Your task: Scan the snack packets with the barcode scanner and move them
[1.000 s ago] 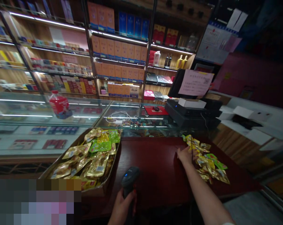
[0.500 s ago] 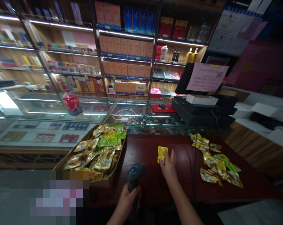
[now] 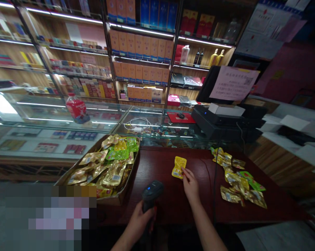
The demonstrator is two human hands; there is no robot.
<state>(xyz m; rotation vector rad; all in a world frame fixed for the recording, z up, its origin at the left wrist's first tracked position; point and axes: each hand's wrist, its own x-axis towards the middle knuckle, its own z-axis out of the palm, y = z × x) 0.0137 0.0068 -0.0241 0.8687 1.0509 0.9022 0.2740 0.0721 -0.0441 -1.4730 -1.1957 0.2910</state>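
Note:
My left hand [image 3: 141, 216] is wrapped round the handle of a black barcode scanner [image 3: 152, 191], with a small blue light on its head. My right hand [image 3: 191, 183] pinches the right edge of a yellow snack packet [image 3: 178, 165] in front of the scanner. Whether that packet is lifted off the dark red table [image 3: 157, 164] I cannot tell. Left of the scanner, a cardboard box [image 3: 118, 199] holds many gold, green and yellow packets [image 3: 114, 174]. To the right of my right hand lies a loose pile of similar packets [image 3: 236, 179].
Behind the table runs a glass display counter [image 3: 102, 120] with a red-labelled bottle [image 3: 77, 108], a white cable [image 3: 138, 123] and a mouse [image 3: 181, 115] on a red mat. A monitor [image 3: 209, 85] stands at the right. A dark cord [image 3: 215, 184] crosses the table.
My right hand's fingers have come together on the yellow packet's edge, and the packet has tilted slightly. My left hand keeps the scanner in about the same place. The view has shifted a little.

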